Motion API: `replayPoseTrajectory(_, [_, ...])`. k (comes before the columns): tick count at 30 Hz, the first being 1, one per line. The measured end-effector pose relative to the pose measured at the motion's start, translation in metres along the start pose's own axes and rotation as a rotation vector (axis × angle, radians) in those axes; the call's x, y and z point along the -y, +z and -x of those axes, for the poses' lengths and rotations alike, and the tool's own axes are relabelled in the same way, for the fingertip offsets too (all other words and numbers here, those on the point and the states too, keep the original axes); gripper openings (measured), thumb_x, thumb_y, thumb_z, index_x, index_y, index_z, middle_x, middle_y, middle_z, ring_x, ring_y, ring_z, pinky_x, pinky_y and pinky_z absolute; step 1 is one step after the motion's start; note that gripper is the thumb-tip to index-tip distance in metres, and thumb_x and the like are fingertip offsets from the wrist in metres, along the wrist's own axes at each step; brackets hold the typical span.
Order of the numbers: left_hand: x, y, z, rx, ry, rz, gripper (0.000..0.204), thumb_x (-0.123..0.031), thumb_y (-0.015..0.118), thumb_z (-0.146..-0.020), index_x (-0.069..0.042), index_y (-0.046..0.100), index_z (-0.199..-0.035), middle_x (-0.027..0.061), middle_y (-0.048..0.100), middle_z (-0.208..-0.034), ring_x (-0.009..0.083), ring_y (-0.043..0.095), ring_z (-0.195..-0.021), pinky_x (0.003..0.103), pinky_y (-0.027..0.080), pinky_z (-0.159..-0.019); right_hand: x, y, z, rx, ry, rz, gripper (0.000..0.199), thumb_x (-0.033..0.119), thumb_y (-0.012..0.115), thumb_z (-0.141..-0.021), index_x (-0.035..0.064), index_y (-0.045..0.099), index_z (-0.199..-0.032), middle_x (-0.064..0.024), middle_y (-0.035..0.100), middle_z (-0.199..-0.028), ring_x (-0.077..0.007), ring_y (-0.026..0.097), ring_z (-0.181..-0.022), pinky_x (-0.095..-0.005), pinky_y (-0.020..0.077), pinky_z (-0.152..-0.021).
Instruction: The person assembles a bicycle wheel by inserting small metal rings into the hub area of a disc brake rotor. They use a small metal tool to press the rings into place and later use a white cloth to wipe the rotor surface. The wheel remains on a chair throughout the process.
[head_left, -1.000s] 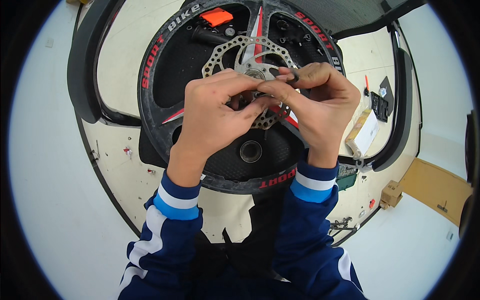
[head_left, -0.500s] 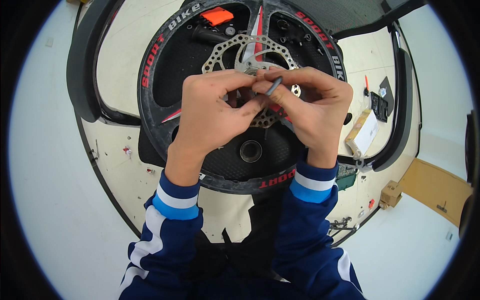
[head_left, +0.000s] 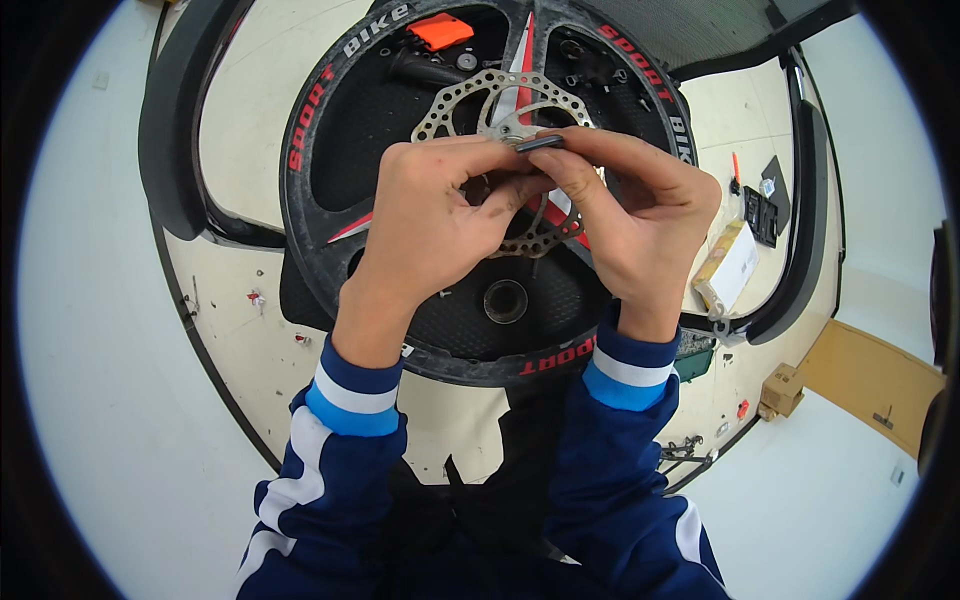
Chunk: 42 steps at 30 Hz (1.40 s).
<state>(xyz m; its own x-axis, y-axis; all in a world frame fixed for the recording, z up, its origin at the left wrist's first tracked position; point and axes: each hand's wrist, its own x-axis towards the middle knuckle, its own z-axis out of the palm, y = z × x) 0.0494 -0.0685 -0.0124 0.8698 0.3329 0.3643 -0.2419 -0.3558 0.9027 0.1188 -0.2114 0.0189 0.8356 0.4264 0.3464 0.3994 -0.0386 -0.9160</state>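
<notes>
My left hand (head_left: 435,215) and my right hand (head_left: 640,215) meet over the middle of a black spoked bicycle wheel (head_left: 312,230). Both pinch a small, smooth dark grey piece (head_left: 540,145) between their fingertips. It shows nearly edge-on, so its full shape cannot be made out. Just beneath the fingers lies a perforated metal brake disc (head_left: 455,108) at the wheel's centre, its hub largely covered by my hands. A round metal-rimmed part (head_left: 505,301) sits in the opening between spokes, nearer to me.
The wheel rests on a black chair seat between a left armrest (head_left: 172,130) and a right armrest (head_left: 800,250). Between the far spokes lie an orange object (head_left: 440,32), a black tube-like grip (head_left: 420,70) and several small parts. Boxes and tools lie on the floor at right.
The dark grey piece has turned from a steep slant to almost level and moved slightly away from me. Both hands shifted a little right, fingers still pinched. The wheel appears slightly further right.
</notes>
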Motion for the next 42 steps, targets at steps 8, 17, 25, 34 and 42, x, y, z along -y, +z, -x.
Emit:
replayPoseTrajectory(8, [-0.026, -0.058, 0.016, 0.503, -0.519, -0.258, 0.011, -0.001, 0.081, -0.078, 0.006, 0.077, -0.085, 0.0153, 0.070, -0.067, 0.0157, 0.063, -0.054, 0.026, 0.047, -0.052, 0.008, -0.010, -0.003, 0.043, 0.095, -0.033, 0.017, 0.000, 0.079, -0.083, -0.0051, 0.076, -0.099, -0.0100, 0.076, -0.087, -0.0125, 0.071, -0.078, -0.0243, 0.0557, -0.074])
replayPoseTrajectory(17, [-0.003, -0.038, 0.054, 0.590, -0.488, -0.538, 0.015, 0.000, 0.079, -0.072, 0.007, 0.075, -0.084, 0.0233, 0.069, -0.072, 0.0345, 0.072, -0.067, 0.034, 0.056, -0.063, 0.005, -0.006, -0.007, 0.065, 0.058, -0.047, 0.018, 0.001, 0.079, -0.084, -0.0050, 0.076, -0.100, -0.0114, 0.076, -0.089, -0.0157, 0.074, -0.083, -0.0266, 0.0585, -0.077])
replayPoseTrajectory(25, [-0.021, -0.056, 0.041, 0.589, -0.599, -0.233, 0.011, -0.001, 0.076, -0.071, 0.002, 0.074, -0.081, 0.0167, 0.070, -0.071, 0.0238, 0.071, -0.064, 0.030, 0.054, -0.060, -0.003, -0.018, -0.007, -0.031, 0.067, -0.154, 0.019, -0.001, 0.078, -0.086, -0.0069, 0.074, -0.103, -0.0141, 0.077, -0.091, -0.0184, 0.075, -0.085, -0.0273, 0.0591, -0.078])
replayPoseTrajectory(34, [-0.024, -0.015, 0.014, 0.204, -0.155, -0.139, 0.016, 0.008, 0.076, -0.077, 0.002, 0.074, -0.091, 0.0079, 0.072, -0.082, 0.0100, 0.066, -0.067, 0.022, 0.052, -0.065, 0.000, -0.031, -0.006, -0.144, 0.114, -0.175, 0.020, 0.000, 0.077, -0.087, -0.0089, 0.072, -0.104, -0.0172, 0.076, -0.092, -0.0196, 0.075, -0.084, -0.0277, 0.0599, -0.077])
replayPoseTrajectory(42, [-0.010, 0.026, 0.014, -0.075, 0.249, -0.458, 0.026, 0.006, 0.074, -0.076, -0.004, 0.075, -0.100, 0.0057, 0.072, -0.091, 0.0238, 0.065, -0.082, 0.033, 0.054, -0.070, -0.002, -0.041, -0.005, -0.159, 0.130, -0.199, 0.021, 0.000, 0.078, -0.086, -0.0093, 0.072, -0.104, -0.0171, 0.076, -0.093, -0.0200, 0.075, -0.086, -0.0278, 0.0598, -0.079])
